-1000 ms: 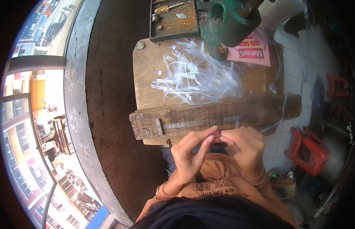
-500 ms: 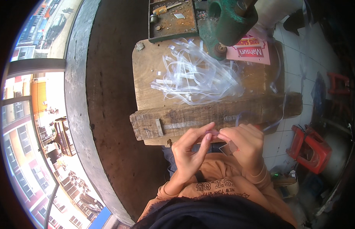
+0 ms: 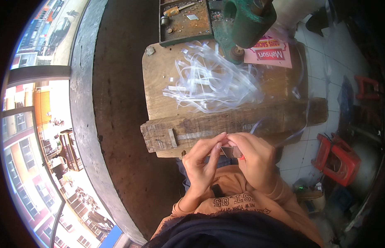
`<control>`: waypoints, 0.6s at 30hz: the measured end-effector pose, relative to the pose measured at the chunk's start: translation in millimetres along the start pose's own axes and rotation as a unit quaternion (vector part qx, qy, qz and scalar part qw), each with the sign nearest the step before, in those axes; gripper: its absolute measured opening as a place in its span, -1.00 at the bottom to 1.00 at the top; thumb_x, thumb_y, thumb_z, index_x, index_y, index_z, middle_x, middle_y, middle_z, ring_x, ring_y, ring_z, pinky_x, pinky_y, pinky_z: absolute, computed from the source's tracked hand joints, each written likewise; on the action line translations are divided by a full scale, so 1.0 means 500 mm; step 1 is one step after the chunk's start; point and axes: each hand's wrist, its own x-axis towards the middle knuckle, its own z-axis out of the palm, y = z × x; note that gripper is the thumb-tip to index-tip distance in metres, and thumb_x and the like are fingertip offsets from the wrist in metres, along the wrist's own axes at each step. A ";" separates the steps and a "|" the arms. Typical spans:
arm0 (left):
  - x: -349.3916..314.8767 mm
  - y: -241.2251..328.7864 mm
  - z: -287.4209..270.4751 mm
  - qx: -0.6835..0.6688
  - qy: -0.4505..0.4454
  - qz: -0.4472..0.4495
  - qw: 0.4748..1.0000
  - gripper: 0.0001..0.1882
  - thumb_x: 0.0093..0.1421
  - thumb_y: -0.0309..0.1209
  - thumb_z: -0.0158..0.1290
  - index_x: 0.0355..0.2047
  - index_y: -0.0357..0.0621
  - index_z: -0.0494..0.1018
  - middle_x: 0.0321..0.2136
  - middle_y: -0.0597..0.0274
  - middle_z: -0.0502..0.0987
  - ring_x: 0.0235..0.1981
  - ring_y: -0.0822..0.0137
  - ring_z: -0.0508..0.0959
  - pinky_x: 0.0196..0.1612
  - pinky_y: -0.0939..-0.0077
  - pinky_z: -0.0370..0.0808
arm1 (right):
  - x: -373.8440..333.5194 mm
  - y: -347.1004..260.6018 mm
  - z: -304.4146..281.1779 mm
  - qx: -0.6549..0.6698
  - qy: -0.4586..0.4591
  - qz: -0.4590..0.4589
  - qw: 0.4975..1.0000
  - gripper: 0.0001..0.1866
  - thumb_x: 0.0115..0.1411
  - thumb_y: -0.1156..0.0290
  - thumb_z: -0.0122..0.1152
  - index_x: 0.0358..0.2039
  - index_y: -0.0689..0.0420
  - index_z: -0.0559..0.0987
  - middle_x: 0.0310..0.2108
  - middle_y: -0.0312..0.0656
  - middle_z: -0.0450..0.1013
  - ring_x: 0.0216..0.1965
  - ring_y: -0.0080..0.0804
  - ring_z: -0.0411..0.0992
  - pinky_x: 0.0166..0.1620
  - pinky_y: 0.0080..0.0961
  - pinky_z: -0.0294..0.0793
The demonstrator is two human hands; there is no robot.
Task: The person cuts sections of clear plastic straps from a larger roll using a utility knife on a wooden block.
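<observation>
My left hand (image 3: 200, 156) and my right hand (image 3: 255, 159) meet over the near edge of a thick wooden beam. Their fingertips pinch together; whatever small thing lies between the left fingers is too hidden to name. Beneath my right fingers shows a flat grey metal blade (image 3: 229, 152) with a red end (image 3: 242, 157), which appears to be held in that hand. A clear plastic strip (image 3: 255, 125) rises just behind the right fingers. Beyond the beam, a tangled pile of clear plastic strips (image 3: 213, 80) lies on the wooden board.
The wooden beam (image 3: 159, 132) crosses the board (image 3: 159, 99). Behind stand a green metal machine (image 3: 250, 25) and a metal tray (image 3: 186, 39) of small bits. A pink printed sheet (image 3: 275, 60) lies beside the machine. A red plastic stool (image 3: 337, 159) is at right.
Both hands have shifted slightly, the right one inward to the left and turned so more of its back shows. The grey blade has come into clearer sight below the fingertips.
</observation>
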 end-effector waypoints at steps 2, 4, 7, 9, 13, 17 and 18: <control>0.006 -0.002 -0.010 0.009 0.009 -0.001 1.000 -0.77 0.19 -0.60 -0.03 -0.15 -0.41 0.49 -0.34 0.12 0.54 -0.32 0.43 0.53 -0.20 0.63 0.43 | 0.006 -0.005 0.009 0.019 -0.020 0.021 0.999 -0.76 -0.09 0.63 0.16 -0.34 0.18 0.48 -0.45 -0.20 0.46 -0.49 -0.27 0.46 -0.43 -0.38 0.39; 0.005 -0.007 -0.025 0.026 0.030 -0.009 0.999 -0.78 0.19 -0.59 -0.01 -0.16 -0.40 0.50 -0.35 0.13 0.54 -0.34 0.46 0.51 -0.22 0.65 0.41 | 0.016 -0.012 0.015 0.015 -0.049 0.026 0.998 -0.78 -0.09 0.63 0.16 -0.36 0.18 0.48 -0.46 -0.19 0.46 -0.48 -0.26 0.47 -0.43 -0.38 0.40; -0.006 -0.017 -0.049 0.055 0.084 -0.019 0.995 -0.80 0.19 -0.57 0.00 -0.21 -0.41 0.51 -0.36 0.16 0.54 -0.36 0.52 0.48 -0.25 0.68 0.39 | 0.031 -0.020 0.033 0.052 -0.088 0.013 0.995 -0.82 -0.07 0.61 0.16 -0.38 0.16 0.47 -0.50 -0.15 0.47 -0.49 -0.20 0.48 -0.44 -0.36 0.42; -0.012 -0.029 -0.064 0.121 0.126 0.007 0.985 -0.84 0.18 -0.60 0.02 -0.27 -0.43 0.52 -0.40 0.19 0.52 -0.39 0.53 0.48 -0.33 0.71 0.40 | 0.043 -0.026 0.058 0.065 -0.104 0.030 0.992 -0.84 -0.04 0.58 0.15 -0.38 0.16 0.47 -0.53 -0.14 0.48 -0.51 -0.16 0.48 -0.45 -0.32 0.42; -0.003 -0.046 -0.073 0.237 0.244 0.052 0.939 -0.81 0.09 -0.63 0.08 -0.27 -0.21 0.58 -0.56 0.25 0.48 -0.54 0.51 0.49 -0.47 0.66 0.41 | 0.071 -0.031 0.087 0.059 -0.147 0.078 0.984 -0.94 0.00 0.56 0.09 -0.46 0.20 0.44 -0.64 -0.03 0.46 -0.55 -0.06 0.49 -0.47 -0.21 0.44; -0.001 -0.065 -0.105 0.139 0.294 0.051 0.944 -0.89 0.18 -0.62 0.01 -0.31 -0.36 0.52 -0.43 0.25 0.46 -0.45 0.53 0.48 -0.37 0.69 0.44 | 0.079 -0.041 0.101 0.072 -0.198 0.083 0.974 -0.85 -0.02 0.53 0.18 -0.38 0.21 0.46 -0.58 -0.05 0.47 -0.51 -0.02 0.47 -0.44 -0.21 0.41; -0.002 -0.068 -0.109 0.123 0.301 0.050 0.944 -0.88 0.20 -0.62 -0.02 -0.31 -0.38 0.51 -0.41 0.24 0.45 -0.41 0.51 0.48 -0.34 0.67 0.44 | 0.081 -0.054 0.107 0.068 -0.199 0.076 0.975 -0.84 -0.04 0.52 0.20 -0.40 0.20 0.46 -0.60 -0.04 0.47 -0.51 -0.03 0.48 -0.42 -0.19 0.42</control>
